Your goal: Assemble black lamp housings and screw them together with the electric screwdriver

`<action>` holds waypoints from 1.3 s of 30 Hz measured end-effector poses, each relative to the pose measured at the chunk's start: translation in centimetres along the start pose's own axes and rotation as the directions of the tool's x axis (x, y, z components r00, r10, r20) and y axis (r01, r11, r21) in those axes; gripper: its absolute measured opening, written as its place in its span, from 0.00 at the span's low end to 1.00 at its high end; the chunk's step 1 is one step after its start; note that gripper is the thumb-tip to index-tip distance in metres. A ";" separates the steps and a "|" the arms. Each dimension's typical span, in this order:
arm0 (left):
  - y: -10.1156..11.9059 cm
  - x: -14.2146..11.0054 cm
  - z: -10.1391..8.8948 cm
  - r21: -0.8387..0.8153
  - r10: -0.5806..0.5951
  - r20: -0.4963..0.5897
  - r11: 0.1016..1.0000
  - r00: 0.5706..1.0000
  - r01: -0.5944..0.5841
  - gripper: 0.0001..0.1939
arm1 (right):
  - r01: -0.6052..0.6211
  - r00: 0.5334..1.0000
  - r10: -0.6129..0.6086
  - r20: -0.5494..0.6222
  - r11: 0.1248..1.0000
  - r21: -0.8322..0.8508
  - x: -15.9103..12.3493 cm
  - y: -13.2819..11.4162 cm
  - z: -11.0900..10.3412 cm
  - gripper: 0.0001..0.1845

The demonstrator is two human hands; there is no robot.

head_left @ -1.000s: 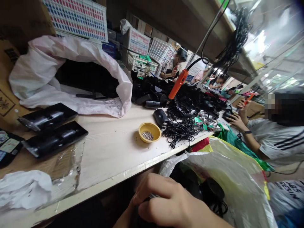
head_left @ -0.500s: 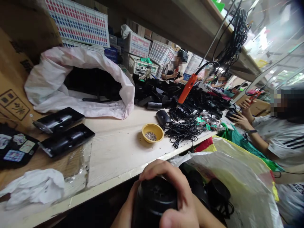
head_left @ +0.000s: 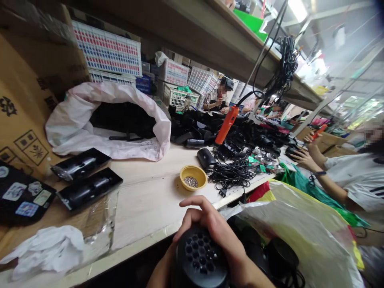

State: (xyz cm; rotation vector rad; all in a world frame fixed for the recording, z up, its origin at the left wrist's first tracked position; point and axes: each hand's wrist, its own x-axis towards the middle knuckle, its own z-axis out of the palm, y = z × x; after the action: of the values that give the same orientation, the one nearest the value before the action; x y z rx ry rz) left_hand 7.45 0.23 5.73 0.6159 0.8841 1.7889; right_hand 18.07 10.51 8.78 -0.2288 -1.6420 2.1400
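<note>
Both my hands hold a black hair dryer body (head_left: 201, 260) low in the view, its round honeycomb grille facing up toward me. My right hand (head_left: 213, 226) wraps over the top with its fingers curled around the casing. My left hand (head_left: 164, 266) supports it from the left side, mostly hidden behind the dryer. Just beyond them runs the front edge of the pale workbench (head_left: 150, 204). A yellow bowl of small screws (head_left: 193, 178) sits on the bench above my hands.
A yellow-and-white plastic bag (head_left: 300, 236) holding black parts lies below the bench at right. Black cables (head_left: 232, 174), dryer parts and an orange electric screwdriver (head_left: 226, 125) crowd the bench. A co-worker's hands (head_left: 309, 154) work at right. Black cases (head_left: 89, 188) and a pale bag (head_left: 108, 120) lie left.
The dryer has risen into view between my hands, and its honeycomb end now faces me. My right hand has shifted onto its top. The camera view has tilted and moved slightly.
</note>
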 end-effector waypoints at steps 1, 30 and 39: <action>-0.5 0.5 -0.2 -0.015 0.006 0.010 1.000 1.000 -0.006 0.11 | 0.002 1.000 -0.001 -0.007 0.999 0.040 0.0 0.1 0.1 0.25; -0.5 4.9 -3.8 -0.645 -0.185 -0.388 0.754 0.903 -0.124 0.21 | -0.396 0.857 0.260 -0.445 -0.221 -0.891 14.1 1.0 -7.8 0.14; -0.8 5.3 -3.6 -0.564 -0.247 -0.419 0.825 0.874 -0.037 0.22 | -0.389 0.910 0.120 -0.397 -0.086 -0.917 12.9 0.1 -9.2 0.07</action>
State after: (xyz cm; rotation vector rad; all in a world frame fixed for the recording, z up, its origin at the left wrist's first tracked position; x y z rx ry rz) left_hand 3.30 4.35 2.97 -0.2731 0.6324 2.0007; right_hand 10.06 24.17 7.73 -1.2423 -2.8688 0.4044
